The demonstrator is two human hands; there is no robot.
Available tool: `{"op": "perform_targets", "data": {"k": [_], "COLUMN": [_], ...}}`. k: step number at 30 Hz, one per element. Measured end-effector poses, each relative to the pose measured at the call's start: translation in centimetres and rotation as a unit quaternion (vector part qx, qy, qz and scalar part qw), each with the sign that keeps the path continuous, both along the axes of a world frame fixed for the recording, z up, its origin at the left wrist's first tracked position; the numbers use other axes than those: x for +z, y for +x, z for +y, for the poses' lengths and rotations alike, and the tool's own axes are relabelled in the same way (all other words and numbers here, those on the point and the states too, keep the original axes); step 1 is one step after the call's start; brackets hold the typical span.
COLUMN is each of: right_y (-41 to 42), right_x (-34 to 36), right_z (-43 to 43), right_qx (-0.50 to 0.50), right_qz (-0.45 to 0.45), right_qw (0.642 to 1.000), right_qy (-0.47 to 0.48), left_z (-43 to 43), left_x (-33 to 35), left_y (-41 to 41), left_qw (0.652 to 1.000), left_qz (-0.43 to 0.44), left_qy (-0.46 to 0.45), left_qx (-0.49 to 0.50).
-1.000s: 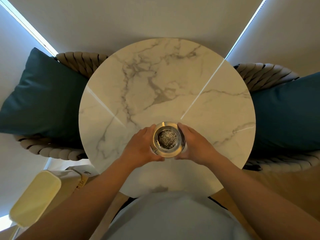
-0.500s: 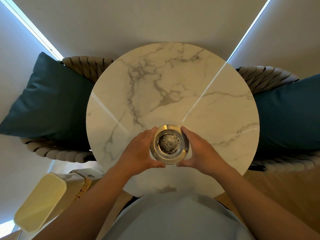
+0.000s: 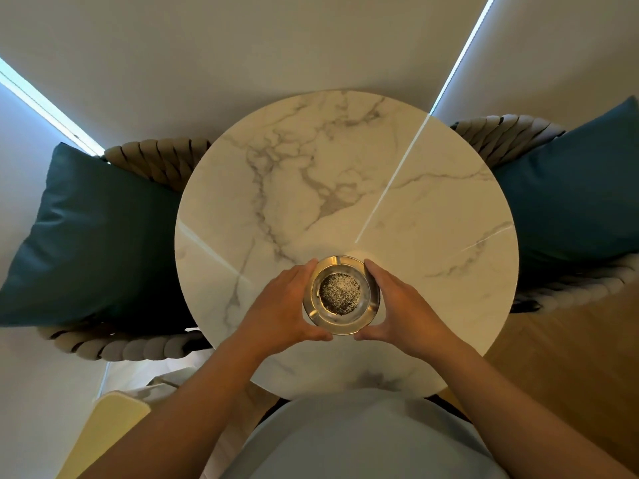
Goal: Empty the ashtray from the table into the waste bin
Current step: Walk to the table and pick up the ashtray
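Note:
A round metal ashtray (image 3: pixel 340 294) with dark and pale ash in its bowl is over the near part of the round white marble table (image 3: pixel 345 188). My left hand (image 3: pixel 283 309) cups its left side and my right hand (image 3: pixel 401 307) cups its right side, fingers and thumbs curled around the rim. I cannot tell whether the ashtray rests on the table or is just off it. A pale yellow lid, probably the waste bin (image 3: pixel 103 433), shows at the lower left beside the table, partly hidden by my left forearm.
Two woven rope chairs flank the table, each with a dark teal cushion: one at the left (image 3: pixel 90 236), one at the right (image 3: pixel 574 195). White curtains hang behind. Wooden floor (image 3: pixel 581 357) shows at the lower right.
Both hands stay closed around the ashtray. The view has shifted, so the table and ashtray sit a little lower and further right in the frame.

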State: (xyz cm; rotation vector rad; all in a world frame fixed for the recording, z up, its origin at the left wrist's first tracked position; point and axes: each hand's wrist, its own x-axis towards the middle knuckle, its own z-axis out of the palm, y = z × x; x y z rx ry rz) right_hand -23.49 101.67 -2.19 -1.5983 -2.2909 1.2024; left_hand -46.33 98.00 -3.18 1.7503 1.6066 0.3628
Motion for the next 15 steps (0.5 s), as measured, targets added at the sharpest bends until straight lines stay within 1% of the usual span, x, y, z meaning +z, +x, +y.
{"op": "perform_targets", "data": {"k": [6,10,14,15], "right_y": [-0.4,-0.3,0.5,1.4], "right_x": [0.3,0.6,0.5,0.8], "right_z": [-0.7,-0.8,-2.0,-3.7], "right_qx": [-0.014,0.000,0.015,0.065], "right_qz": [0.017,0.023,0.021,0.025], "right_qw": [1.000,1.000,0.999,0.997], "right_qy": [-0.010,-0.012,-0.020,-0.018], "left_z": [0.1,-0.6,-3.2,-6.3], "left_x": [0.1,0.2,0.4,0.7], "left_y": [-0.9,-0.9,-0.1,1.5], "left_qw": [1.000,1.000,1.000,0.999], "left_qz": [-0.002,0.003,-0.001,0.003], "left_qy": [-0.006,0.002,0.009,0.024], "left_qx": [-0.016,-0.005,0.019,0.046]}}
